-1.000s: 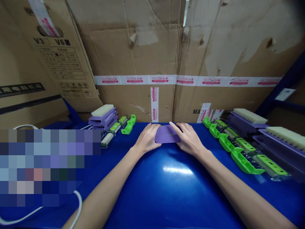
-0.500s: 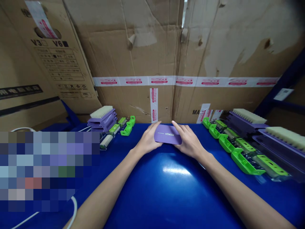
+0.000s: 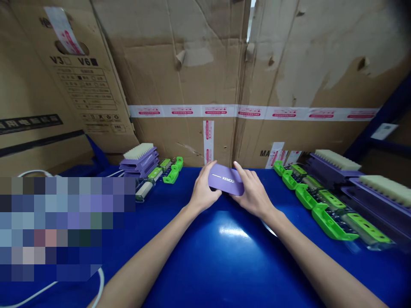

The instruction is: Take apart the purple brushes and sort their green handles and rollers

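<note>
A purple rounded casing point(image 3: 226, 179) with white lettering and a thin white line on its face is held above the far part of the blue table point(image 3: 221, 265). My left hand point(image 3: 204, 190) is closed on its left end, thumb below and fingers behind the upper edge. At the right end my right hand point(image 3: 255, 190) grips it the same way. The casing is slightly tilted, its right side lower. Its underside and back are hidden from view.
Purple parts with cream bristles point(image 3: 337, 159) stand at right, beside a row of bright green clips point(image 3: 332, 222) and clear-and-green pieces. A similar purple stack point(image 3: 139, 160) is at left. Cardboard point(image 3: 180, 81) walls the back. A white cable point(image 3: 102, 282) lies lower left, near a blurred-out patch.
Both hands still hold the purple casing. It has tipped a little, its right end going lower. The whole view has shifted slightly.
</note>
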Motion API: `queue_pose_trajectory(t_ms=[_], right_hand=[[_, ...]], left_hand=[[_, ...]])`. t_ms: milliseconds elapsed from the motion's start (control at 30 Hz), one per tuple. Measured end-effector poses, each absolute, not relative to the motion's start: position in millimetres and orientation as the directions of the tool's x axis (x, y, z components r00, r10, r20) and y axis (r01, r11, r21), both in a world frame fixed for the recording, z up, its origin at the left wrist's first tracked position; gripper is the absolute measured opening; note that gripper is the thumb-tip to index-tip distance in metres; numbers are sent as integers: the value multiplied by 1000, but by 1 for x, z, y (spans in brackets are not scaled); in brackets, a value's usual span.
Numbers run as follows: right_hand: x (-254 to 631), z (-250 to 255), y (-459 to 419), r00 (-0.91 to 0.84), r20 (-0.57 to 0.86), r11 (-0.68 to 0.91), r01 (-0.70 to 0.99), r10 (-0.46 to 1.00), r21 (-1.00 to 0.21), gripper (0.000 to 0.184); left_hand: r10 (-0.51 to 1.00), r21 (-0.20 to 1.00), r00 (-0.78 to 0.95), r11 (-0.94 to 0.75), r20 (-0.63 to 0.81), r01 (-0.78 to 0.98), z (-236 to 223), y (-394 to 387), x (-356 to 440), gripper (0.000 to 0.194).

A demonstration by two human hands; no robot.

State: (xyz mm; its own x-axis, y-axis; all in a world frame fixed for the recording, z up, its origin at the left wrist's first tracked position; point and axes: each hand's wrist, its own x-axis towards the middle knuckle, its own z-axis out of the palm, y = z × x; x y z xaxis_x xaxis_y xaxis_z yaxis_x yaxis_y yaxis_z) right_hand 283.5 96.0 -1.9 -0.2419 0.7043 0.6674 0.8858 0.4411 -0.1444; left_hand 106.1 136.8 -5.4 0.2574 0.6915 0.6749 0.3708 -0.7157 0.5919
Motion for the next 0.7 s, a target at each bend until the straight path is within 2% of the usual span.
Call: queue_pose_trajectory(t_ms=[533,633,700], right_hand=[[280,1,95,-242,641,487,841,728,-236,90],[280,2,94,-253,636,483,849,729,-216,89],[282,0,94,-274,628,458,877,728,-147,86]], left_hand=[[666,539,335,-741,667,400,15,136,97,79],[670,542,351,-739,654,400,14,138,94,80],[663,534,394,-748,637,394,10,139,91,81]])
